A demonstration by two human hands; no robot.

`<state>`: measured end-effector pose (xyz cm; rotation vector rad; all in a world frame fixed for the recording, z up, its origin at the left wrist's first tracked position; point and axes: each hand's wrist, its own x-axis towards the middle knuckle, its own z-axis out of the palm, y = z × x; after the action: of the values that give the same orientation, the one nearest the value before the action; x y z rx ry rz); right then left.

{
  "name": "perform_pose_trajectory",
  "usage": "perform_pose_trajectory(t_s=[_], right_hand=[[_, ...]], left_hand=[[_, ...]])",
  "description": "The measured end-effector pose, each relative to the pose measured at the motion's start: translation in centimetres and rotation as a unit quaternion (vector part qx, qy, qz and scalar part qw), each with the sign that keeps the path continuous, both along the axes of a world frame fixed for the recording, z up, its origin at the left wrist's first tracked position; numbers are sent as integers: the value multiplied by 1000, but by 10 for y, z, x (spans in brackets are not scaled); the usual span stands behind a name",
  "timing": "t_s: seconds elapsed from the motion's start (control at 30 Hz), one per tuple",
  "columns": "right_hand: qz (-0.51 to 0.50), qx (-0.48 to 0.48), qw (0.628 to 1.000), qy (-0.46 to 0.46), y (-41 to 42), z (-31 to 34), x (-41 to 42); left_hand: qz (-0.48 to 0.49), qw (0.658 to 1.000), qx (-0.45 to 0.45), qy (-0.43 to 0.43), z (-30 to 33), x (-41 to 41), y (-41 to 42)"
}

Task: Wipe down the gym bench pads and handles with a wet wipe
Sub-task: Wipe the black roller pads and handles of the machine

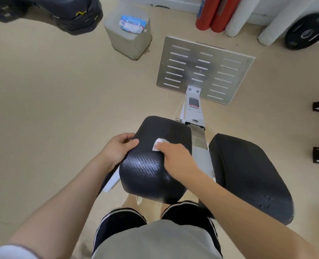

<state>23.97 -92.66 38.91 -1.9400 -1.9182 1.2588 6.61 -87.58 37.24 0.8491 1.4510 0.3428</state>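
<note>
Two black pads sit on a white machine frame below me. My right hand (173,156) presses a white wet wipe (158,144) onto the top of the left pad (149,171), whose near surface looks wet and shiny. My left hand (120,146) grips that pad's left edge, thumb on top. The right pad (248,172) lies untouched beside it, with a few droplets near its front corner.
A slotted metal footplate (203,70) lies ahead on the beige floor. A pack of wipes (132,23) rests on a grey stool (127,36). Red and white rolls (218,14), a weight plate (307,30) and a black bag (61,12) line the back.
</note>
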Motion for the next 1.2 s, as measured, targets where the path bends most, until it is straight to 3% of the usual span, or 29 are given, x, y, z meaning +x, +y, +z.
perform_pose_trajectory(t_s=[0.07, 0.17, 0.33, 0.43, 0.6, 0.7, 0.8, 0.9, 1.0, 1.07, 1.2], right_hand=[[4, 0, 1000, 18, 1, 6, -13], [-78, -20, 996, 45, 2, 7, 2], [-134, -73, 979, -134, 2, -9, 34], [-148, -46, 977, -145, 8, -3, -1], [-53, 20, 994, -96, 23, -2, -89], [1, 31, 996, -81, 17, -5, -91], [-99, 34, 992, -68, -1, 14, -59], [-208, -41, 967, -140, -13, 25, -28], [-266, -42, 944, -189, -12, 11, -32], [-253, -6, 950, -180, -9, 1, -59], [-105, 63, 982, -147, 3, -2, -126]], left_hand=[[-39, 999, -5, 14, 3, -3, 2], [-116, 993, -13, 16, 13, -8, 6], [-142, 988, -59, -22, 17, -21, 6], [-100, 986, -107, -80, 10, -30, 5], [-77, 982, -112, -135, 7, -42, 2], [-97, 984, -85, -127, 10, -50, -3], [-197, 974, -54, -97, 6, -65, -3], [-293, 954, -1, -60, 5, -72, -6], [-326, 943, 32, -53, 7, -73, -7], [-330, 942, 39, -53, 7, -73, -7], [-316, 945, 67, -44, 4, -75, -11]])
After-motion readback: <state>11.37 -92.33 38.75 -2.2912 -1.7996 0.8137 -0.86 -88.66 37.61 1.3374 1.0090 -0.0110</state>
